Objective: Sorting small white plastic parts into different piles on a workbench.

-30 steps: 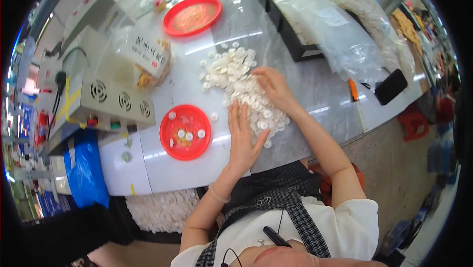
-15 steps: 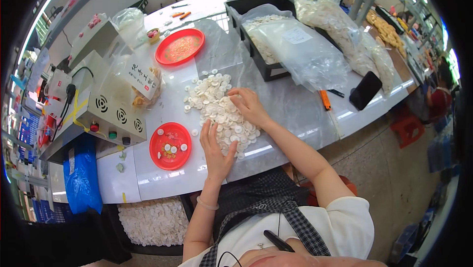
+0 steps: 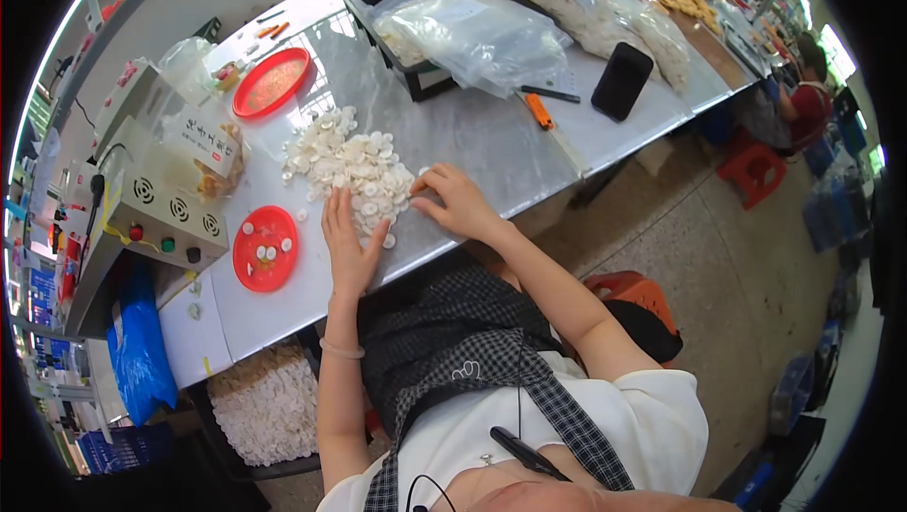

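White, round, button-like discs [image 3: 364,167] lie in a loose pile on the grey-white table. Along the pile's near left edge rests my left hand [image 3: 350,247], open, its fingers stretched and thumb apart, touching the discs. My right hand [image 3: 463,205] is at the pile's right edge with fingers loosely bent and thumb apart; its fingertips reach the outer discs, and I see nothing gripped. Left of my left hand, a red round plate [image 3: 248,266] holds several white discs and some small yellowish pieces. A second red plate [image 3: 255,101] stands farther back.
A black crate [image 3: 430,82] with a clear bag [image 3: 472,30] stands at the back. Right of it lie an orange cutter [image 3: 539,111], a dark pen [image 3: 551,94] and a phone [image 3: 622,82]. A metal control box [image 3: 161,214] is left; a disc-filled bin [image 3: 265,413] sits below the table edge.
The view has turned, so the table appears shifted left and up. My right hand has moved from the pile's far side to its near right edge. My left hand stays beside the pile.
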Motion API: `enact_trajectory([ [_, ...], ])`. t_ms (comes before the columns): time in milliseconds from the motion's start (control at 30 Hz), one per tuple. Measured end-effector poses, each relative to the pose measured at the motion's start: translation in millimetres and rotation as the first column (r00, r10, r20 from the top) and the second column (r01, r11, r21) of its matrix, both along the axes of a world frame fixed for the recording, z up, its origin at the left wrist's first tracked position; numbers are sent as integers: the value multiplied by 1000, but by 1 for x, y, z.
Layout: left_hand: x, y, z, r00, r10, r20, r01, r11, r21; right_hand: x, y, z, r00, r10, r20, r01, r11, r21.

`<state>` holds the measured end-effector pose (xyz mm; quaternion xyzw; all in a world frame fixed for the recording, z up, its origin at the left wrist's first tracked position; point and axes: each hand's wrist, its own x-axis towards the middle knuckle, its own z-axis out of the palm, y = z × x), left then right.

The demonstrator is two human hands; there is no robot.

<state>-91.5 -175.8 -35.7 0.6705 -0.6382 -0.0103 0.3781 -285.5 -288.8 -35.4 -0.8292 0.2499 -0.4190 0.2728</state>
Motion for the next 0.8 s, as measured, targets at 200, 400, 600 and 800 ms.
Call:
enact_trajectory([
  [200,-19,16,15,990,93,-102,-111,975,-195,-12,11,5,992,34,-121,-39,999,-33],
  [400,-44,63,3,950,172,-259,-226,955,-193,-15,23,14,995,-49,-85,62,986,157],
  [600,-40,82,-4,909,281,-308,-310,950,-47,3,43,13,977,148,-153,-146,989,25],
  [800,-24,68,11,882,323,-344,-325,944,53,11,51,12,929,190,-317,-227,970,-85],
])
